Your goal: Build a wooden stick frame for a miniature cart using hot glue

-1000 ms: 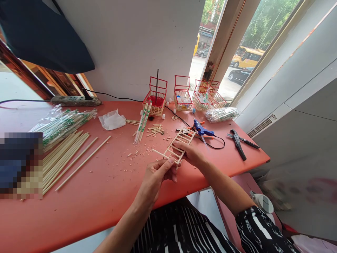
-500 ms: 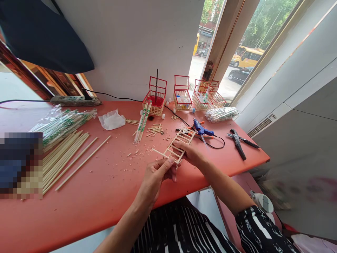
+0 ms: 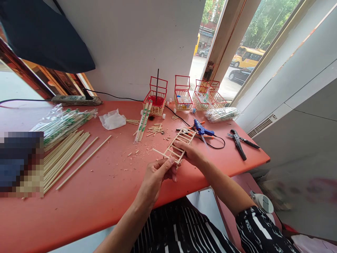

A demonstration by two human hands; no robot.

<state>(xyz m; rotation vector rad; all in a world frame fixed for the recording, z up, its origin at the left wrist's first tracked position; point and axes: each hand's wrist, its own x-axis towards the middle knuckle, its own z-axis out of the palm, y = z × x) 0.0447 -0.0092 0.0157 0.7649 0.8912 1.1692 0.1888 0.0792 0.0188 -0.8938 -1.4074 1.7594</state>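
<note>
Above the table's front edge, both hands hold a small frame of wooden sticks, built like a ladder with several crossbars. My right hand is closed around the frame's right side, its thumb lying over the bars. At the near end, my left hand pinches a wooden stick against the frame. This stick juts out to the left; whether it is fixed to the frame I cannot tell. Behind the frame lies a blue glue gun with its cord looping right.
Several red-rimmed stick baskets stand along the wall. Long chopsticks and wrapped chopsticks lie on the left. Cut pieces and crumbs are scattered mid-table. Black-handled pliers rest at the right, near a wrapped bundle.
Almost nothing differs. Both hands and the stick frame keep the same place and grip; the whole view has shifted very slightly.
</note>
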